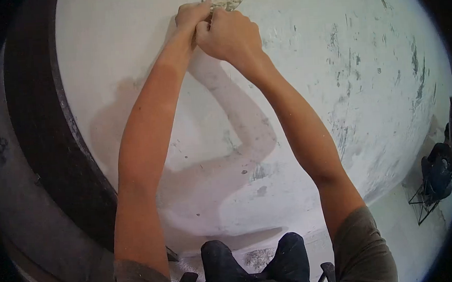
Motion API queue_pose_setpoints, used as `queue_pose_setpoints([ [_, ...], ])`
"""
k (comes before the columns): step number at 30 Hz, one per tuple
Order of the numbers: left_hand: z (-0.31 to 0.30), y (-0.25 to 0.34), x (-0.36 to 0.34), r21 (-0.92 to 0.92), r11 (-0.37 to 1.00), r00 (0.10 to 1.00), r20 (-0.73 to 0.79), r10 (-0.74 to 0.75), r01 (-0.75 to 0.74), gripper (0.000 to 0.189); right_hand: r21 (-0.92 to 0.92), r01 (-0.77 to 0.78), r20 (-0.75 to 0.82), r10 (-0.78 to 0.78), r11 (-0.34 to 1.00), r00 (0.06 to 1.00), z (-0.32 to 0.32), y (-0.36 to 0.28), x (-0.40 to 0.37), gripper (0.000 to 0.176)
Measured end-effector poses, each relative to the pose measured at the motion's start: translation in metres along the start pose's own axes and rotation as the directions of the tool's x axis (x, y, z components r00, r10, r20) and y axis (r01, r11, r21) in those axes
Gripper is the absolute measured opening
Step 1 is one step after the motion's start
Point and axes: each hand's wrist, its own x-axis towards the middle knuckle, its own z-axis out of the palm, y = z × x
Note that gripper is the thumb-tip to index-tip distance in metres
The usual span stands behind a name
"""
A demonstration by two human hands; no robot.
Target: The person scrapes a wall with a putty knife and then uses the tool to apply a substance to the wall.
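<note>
A putty knife (227, 4) with a wide, stained blade lies against the white wall (294, 86) at the top of the head view. My right hand (230, 34) is closed around it, just below the blade, and the handle is hidden. My left hand (191, 16) is closed beside the right one, its fingertips at the blade's left side. How much of the tool the left fingers grip is partly hidden. Both arms stretch up the wall, and their shadows fall on it between them.
Dark scuffs and bare patches (416, 62) mark the wall on the right. A dark vertical border (30, 115) runs along its left side. At the lower right stands a thin-legged chair or stand (425, 197) with dark cloth (438, 173) on it.
</note>
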Motion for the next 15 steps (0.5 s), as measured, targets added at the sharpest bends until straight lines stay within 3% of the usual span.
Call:
queue_pose_setpoints([
  [2,-0.001,0.002,-0.003,-0.064,0.998,1.0,0.007,0.02,-0.019,0.028,0.021,-0.006,-0.011,0.007,1.0,1.0,0.004,-0.001,-0.003,0.037],
  [4,-0.005,0.0,0.007,0.201,0.977,0.997,0.035,0.065,-0.071,0.028,0.013,-0.009,0.01,0.009,1.0,1.0,0.003,-0.002,-0.004,0.037],
  [5,-0.004,-0.004,0.01,0.202,0.977,0.997,0.035,0.062,-0.068,0.028,0.005,-0.013,0.029,0.013,1.0,1.0,0.002,-0.002,-0.004,0.036],
  [8,-0.002,0.001,0.005,0.048,0.995,0.995,-0.038,0.088,-0.086,0.03,-0.01,0.003,0.003,-0.003,1.0,1.0,0.006,0.0,0.005,0.035],
  [10,-0.006,0.006,-0.001,-0.275,0.961,0.984,0.174,0.035,0.015,0.029,-0.017,-0.008,0.008,0.008,1.0,1.0,0.008,-0.001,0.008,0.034],
  [13,-0.006,0.009,-0.005,-0.124,0.992,0.994,0.113,0.008,0.006,0.028,-0.025,-0.01,0.017,0.01,1.0,1.0,0.007,-0.002,0.0,0.033],
  [15,-0.015,0.018,-0.01,-0.156,0.987,0.983,0.176,0.049,-0.022,0.028,-0.02,0.014,-0.005,-0.014,1.0,1.0,0.006,-0.004,0.003,0.033],
])
